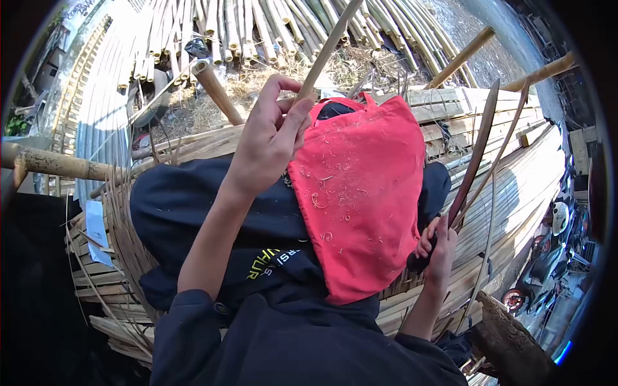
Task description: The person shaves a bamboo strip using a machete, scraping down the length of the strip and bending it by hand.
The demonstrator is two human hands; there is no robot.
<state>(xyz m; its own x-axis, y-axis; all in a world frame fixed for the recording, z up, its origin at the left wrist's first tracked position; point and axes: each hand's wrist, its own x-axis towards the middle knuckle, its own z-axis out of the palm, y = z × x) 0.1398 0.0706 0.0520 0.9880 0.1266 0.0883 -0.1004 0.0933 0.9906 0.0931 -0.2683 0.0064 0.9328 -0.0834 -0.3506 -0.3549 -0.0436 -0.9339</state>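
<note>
My left hand (267, 138) is raised over my lap, its fingers closed around a bamboo strip (329, 48) that points up and away. My right hand (440, 249) is low at my right side, wrapped around the handle of a machete (477, 151). The long dark blade rises away from me, clear of the bamboo strip. A red cloth (370, 199) covers my lap, with thin curled shavings scattered over it. A thin brown strip (501, 154) runs alongside the blade; whether my right hand touches it, I cannot tell.
I sit on a slatted bamboo platform (515, 174). Upright bamboo posts (217, 92) stand in front, and a bamboo rail (61, 164) is at left. Many cut poles (257, 29) lie beyond. Motorcycles (541, 270) are parked at right, near a rough log (512, 338).
</note>
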